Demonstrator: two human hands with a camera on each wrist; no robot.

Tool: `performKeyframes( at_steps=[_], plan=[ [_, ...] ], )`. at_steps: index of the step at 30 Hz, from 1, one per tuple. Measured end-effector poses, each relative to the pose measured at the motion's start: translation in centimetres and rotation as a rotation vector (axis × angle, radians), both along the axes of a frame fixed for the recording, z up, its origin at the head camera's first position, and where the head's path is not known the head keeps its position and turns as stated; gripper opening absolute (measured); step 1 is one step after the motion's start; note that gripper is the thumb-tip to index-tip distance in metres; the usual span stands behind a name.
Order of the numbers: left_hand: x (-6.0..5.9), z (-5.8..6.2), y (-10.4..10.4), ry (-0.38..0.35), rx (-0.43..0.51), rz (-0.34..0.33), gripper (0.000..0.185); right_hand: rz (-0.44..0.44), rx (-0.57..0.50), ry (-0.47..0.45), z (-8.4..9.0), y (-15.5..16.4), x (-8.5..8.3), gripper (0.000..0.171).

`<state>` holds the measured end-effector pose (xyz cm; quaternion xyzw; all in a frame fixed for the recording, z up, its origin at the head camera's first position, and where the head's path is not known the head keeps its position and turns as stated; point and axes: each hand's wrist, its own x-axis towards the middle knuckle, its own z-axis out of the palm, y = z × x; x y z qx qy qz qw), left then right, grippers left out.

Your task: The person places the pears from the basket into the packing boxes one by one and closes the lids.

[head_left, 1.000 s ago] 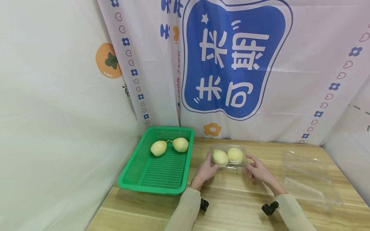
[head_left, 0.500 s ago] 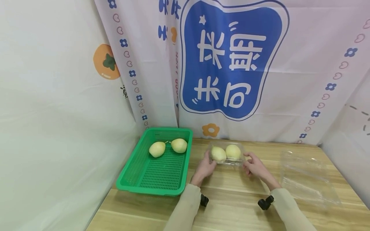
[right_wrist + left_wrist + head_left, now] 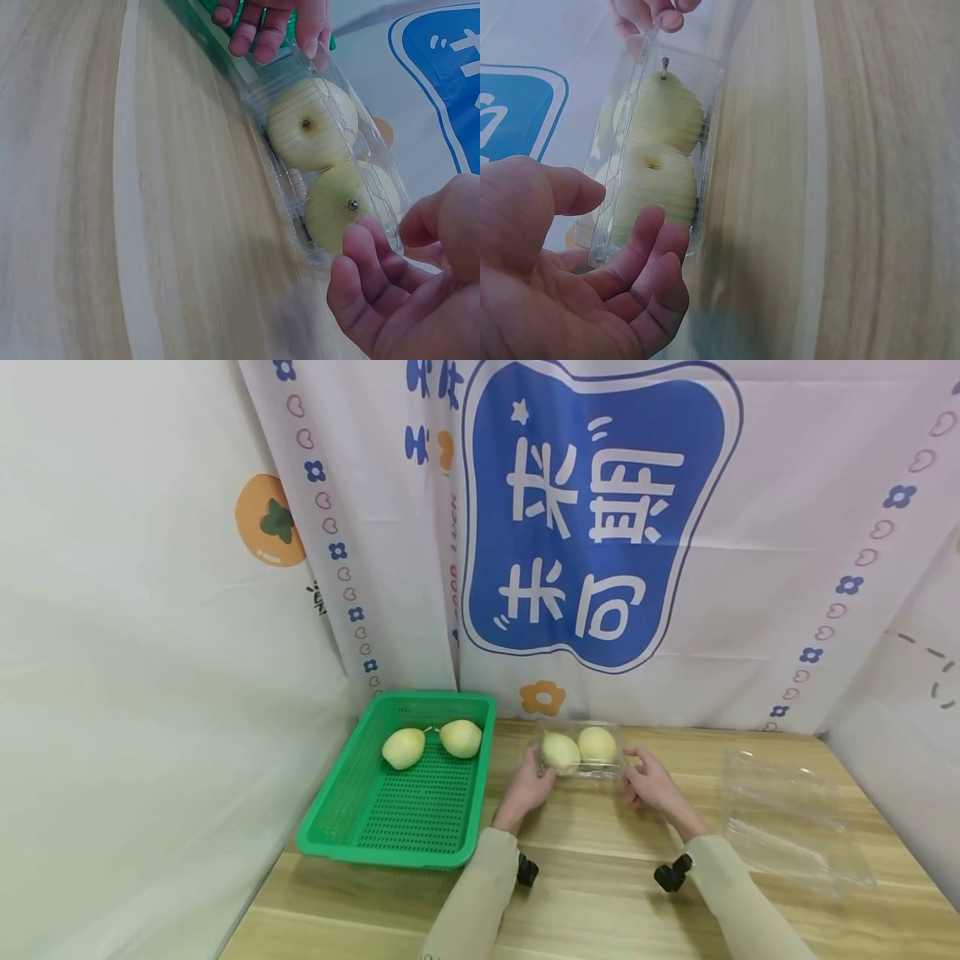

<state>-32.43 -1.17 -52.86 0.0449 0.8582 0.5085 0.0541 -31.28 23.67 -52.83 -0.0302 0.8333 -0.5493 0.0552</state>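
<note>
A clear plastic fruit box [image 3: 592, 772] stands on the wooden table near the back curtain, with pale yellow-green pears [image 3: 597, 746] inside, two of them plainly visible. My left hand [image 3: 528, 787] holds the box's left end, its thumb at the front corner. At the opposite end my right hand [image 3: 654, 783] grips the box between thumb and fingers. In the left wrist view, curled fingers [image 3: 649, 289] lie against the box wall, one pear [image 3: 660, 112] showing its stem. The right wrist view shows the right fingers [image 3: 367, 274] around the near corner.
A green plastic basket [image 3: 480, 810] with two pears [image 3: 405, 748] at its back stands to the left. On the right lies another clear plastic box [image 3: 795, 818], opened out. A printed curtain [image 3: 750, 635] hangs along the table's back edge.
Both hands have moved the box with its pears away toward the back curtain and slightly left. The basket and the box on the right have stayed in place; the head view has shifted slightly.
</note>
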Motion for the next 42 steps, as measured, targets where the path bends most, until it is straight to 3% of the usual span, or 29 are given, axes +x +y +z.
performKeyframes(
  at_steps=[13, 21, 33, 42],
  plan=[
    [-0.6, 0.8, 0.1, 0.019, -0.048, 0.046, 0.063, -0.014, -0.031, -0.028, 0.4, -0.5, -1.0, 0.052],
    [-0.8, 0.6, 0.3, 0.012, -0.063, 0.062, 0.065, 0.006, -0.026, -0.051, 0.3, -0.5, -1.0, 0.056],
    [0.8, 0.3, -0.1, 0.012, 0.027, 0.019, 0.07, 0.027, 0.025, -0.032, 1.1, -0.3, 0.7, 0.058],
    [2.0, 1.0, 0.3, 0.059, -0.004, 0.107, 0.064, 0.029, 0.085, 0.035, 2.2, 1.4, 2.5, 0.049]
  ],
)
